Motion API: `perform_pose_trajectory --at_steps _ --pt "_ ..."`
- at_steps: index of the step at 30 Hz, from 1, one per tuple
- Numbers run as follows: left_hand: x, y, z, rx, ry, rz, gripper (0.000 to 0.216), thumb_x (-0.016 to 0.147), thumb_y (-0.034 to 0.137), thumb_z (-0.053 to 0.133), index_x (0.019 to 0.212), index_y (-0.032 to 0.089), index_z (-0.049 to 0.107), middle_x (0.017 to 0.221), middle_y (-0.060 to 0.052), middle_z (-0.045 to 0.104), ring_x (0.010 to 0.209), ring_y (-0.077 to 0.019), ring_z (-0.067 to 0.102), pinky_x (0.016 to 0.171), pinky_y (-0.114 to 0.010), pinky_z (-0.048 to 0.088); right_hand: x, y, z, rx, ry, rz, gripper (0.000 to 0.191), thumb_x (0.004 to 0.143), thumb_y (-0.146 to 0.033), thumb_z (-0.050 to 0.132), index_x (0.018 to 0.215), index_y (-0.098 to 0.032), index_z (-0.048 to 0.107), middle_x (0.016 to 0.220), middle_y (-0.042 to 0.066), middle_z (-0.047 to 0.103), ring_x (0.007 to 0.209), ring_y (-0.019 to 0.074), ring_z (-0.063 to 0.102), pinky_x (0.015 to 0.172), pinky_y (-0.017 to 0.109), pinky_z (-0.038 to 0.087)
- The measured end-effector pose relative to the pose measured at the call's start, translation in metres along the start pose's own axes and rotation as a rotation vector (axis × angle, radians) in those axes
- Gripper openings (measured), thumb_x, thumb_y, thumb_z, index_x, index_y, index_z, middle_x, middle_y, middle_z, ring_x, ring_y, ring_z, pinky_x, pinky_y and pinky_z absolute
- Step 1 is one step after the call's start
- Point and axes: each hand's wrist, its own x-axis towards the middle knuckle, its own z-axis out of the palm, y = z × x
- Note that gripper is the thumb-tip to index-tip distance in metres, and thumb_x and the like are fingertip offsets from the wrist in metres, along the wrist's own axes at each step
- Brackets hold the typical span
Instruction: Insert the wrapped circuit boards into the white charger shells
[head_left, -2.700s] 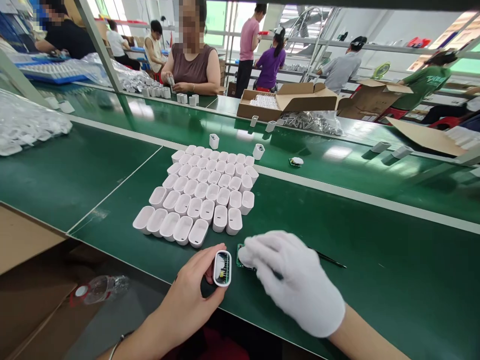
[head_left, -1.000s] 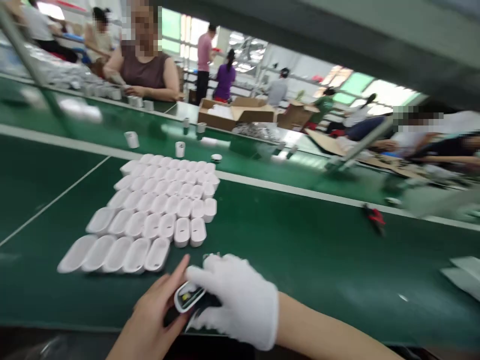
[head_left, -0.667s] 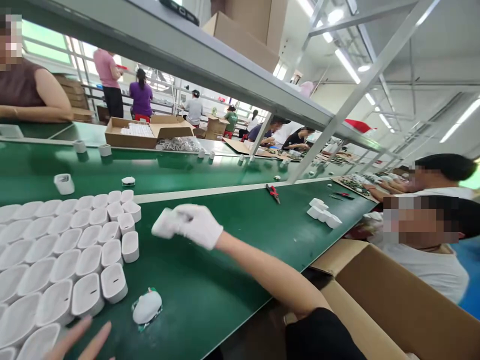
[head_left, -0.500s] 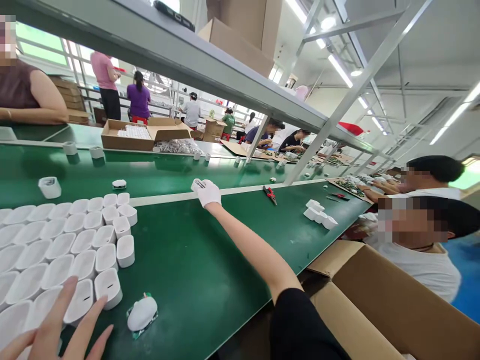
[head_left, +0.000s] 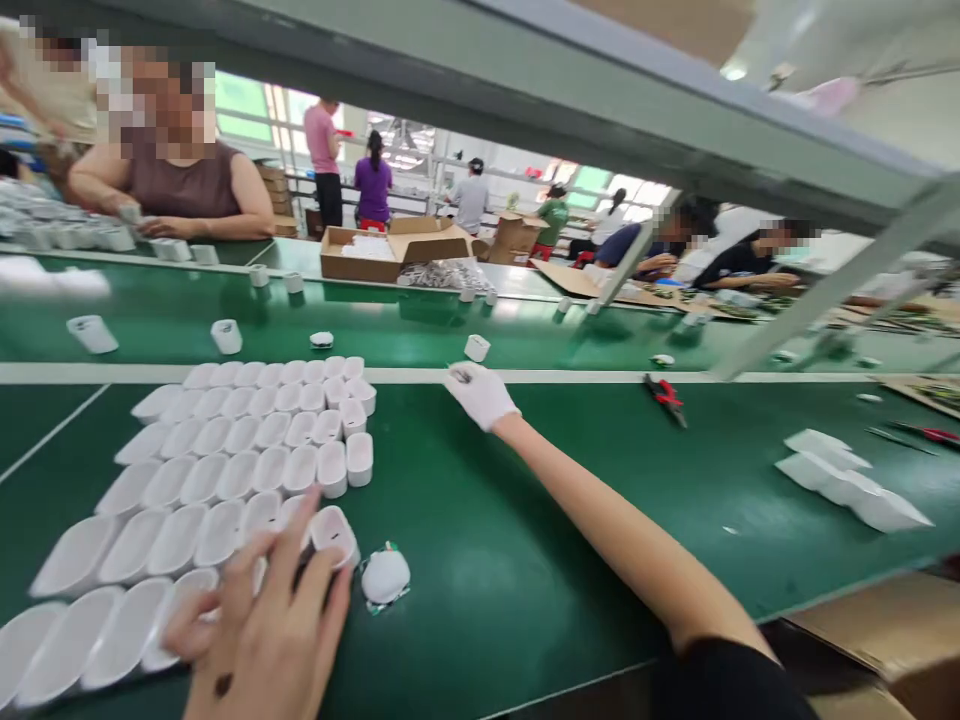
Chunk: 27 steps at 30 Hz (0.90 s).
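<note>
My bare left hand (head_left: 274, 610) is over the near right part of several rows of white oval plastic cups (head_left: 202, 475), fingers spread. Its fingertips lie over or against a white cup with a small dark slot (head_left: 335, 537); whether they touch it I cannot tell. Just right of them lies a rounded white piece (head_left: 386, 577) on a green board. My right hand (head_left: 480, 395), in a white glove, reaches to the pale strip along the belt, fingers stretched out and a little blurred. Right beyond its fingertips, a single white cup (head_left: 476, 347) stands on the green belt.
Red-handled pliers (head_left: 666, 400) and joined white pieces (head_left: 851, 480) lie to the right. More cups (head_left: 226, 336) and a small white piece (head_left: 322, 340) sit on the belt. A shelf beam (head_left: 525, 90) crosses overhead. Co-workers sit opposite; a cardboard box (head_left: 885, 620) is at lower right.
My right hand has let go of the white cup, which now stands on the belt. My left hand has moved further over the cups. The view has turned left.
</note>
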Motion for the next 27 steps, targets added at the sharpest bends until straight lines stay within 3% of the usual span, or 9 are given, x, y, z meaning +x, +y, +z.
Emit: perform_pose_trajectory --at_steps 2,5,9,13,15,18,23,27 --pt "0.002 0.015 -0.008 0.117 -0.057 0.059 0.023 0.087 0.02 0.043 0.091 0.025 0.065 0.129 -0.005 0.057 0.11 -0.0328 0.054 0.079 -0.043 0.046 -0.052 -0.01 0.007 0.005 -0.224 -0.188 0.022 0.079 -0.039 0.057 0.081 -0.019 0.066 0.078 0.002 0.064 0.073 0.0157 0.059 0.069 0.026 0.046" --pt "0.003 0.032 -0.011 0.139 -0.093 0.069 0.02 0.086 0.016 0.044 0.088 0.022 0.063 0.129 -0.008 0.057 0.107 -0.0294 0.056 0.082 -0.042 0.047 -0.124 -0.019 0.012 -0.07 -0.403 -0.449 0.038 0.065 -0.046 0.071 0.095 -0.024 0.065 0.088 0.001 0.062 0.069 0.0144 0.059 0.062 0.026 0.046" --pt "-0.004 0.043 -0.004 0.024 -0.084 -0.088 0.017 0.085 0.013 0.042 0.082 0.02 0.057 0.136 -0.01 0.048 0.116 -0.0287 0.052 0.084 -0.04 0.05 -0.163 -0.02 0.015 -0.185 -0.507 -0.606 0.032 0.073 -0.03 0.065 0.105 -0.029 0.061 0.107 0.001 0.06 0.065 0.012 0.06 0.057 0.025 0.046" --pt "-0.013 0.046 0.008 -0.206 -0.078 -0.283 0.008 0.084 0.021 0.05 0.091 0.023 0.054 0.136 -0.008 0.048 0.112 -0.0268 0.056 0.08 -0.039 0.054 -0.165 -0.007 0.019 -0.049 -0.38 -0.531 0.064 0.071 -0.013 0.059 0.131 -0.028 0.045 0.124 0.005 0.056 0.092 0.016 0.064 0.077 0.027 0.051" --pt "-0.016 0.044 0.014 -0.295 -0.075 -0.407 0.028 0.084 0.024 0.054 0.111 0.025 0.049 0.132 -0.008 0.052 0.105 -0.0253 0.06 0.081 -0.04 0.055 -0.165 0.003 0.023 -0.032 -0.275 -0.456 0.073 0.068 -0.014 0.063 0.135 -0.027 0.04 0.126 0.006 0.056 0.099 0.0199 0.063 0.082 0.031 0.052" --pt "-0.018 0.035 0.023 -0.382 -0.074 -0.464 0.051 0.082 0.022 0.058 0.129 0.025 0.039 0.122 -0.008 0.059 0.096 -0.023 0.064 0.082 -0.041 0.055 -0.164 0.012 0.031 0.008 -0.201 -0.474 0.054 0.071 -0.017 0.062 0.122 -0.027 0.053 0.111 0.004 0.065 0.09 0.0196 0.065 0.076 0.032 0.053" --pt "-0.018 0.02 0.025 -0.471 -0.138 -0.371 0.051 0.077 0.02 0.063 0.125 0.029 0.05 0.117 -0.004 0.063 0.103 -0.023 0.061 0.085 -0.037 0.056 -0.158 0.007 0.027 0.191 -0.045 -0.571 0.019 0.072 -0.024 0.064 0.09 -0.023 0.061 0.085 0.003 0.068 0.071 0.0147 0.065 0.064 0.026 0.054" --pt "-0.017 0.023 0.02 -0.521 -0.085 -0.321 0.052 0.076 0.011 0.059 0.125 0.031 0.053 0.118 -0.003 0.062 0.108 -0.0219 0.059 0.088 -0.036 0.054 -0.163 -0.003 0.011 0.241 0.031 -0.665 0.019 0.073 -0.025 0.063 0.091 -0.022 0.056 0.083 0.003 0.066 0.063 0.0126 0.062 0.054 0.023 0.051"
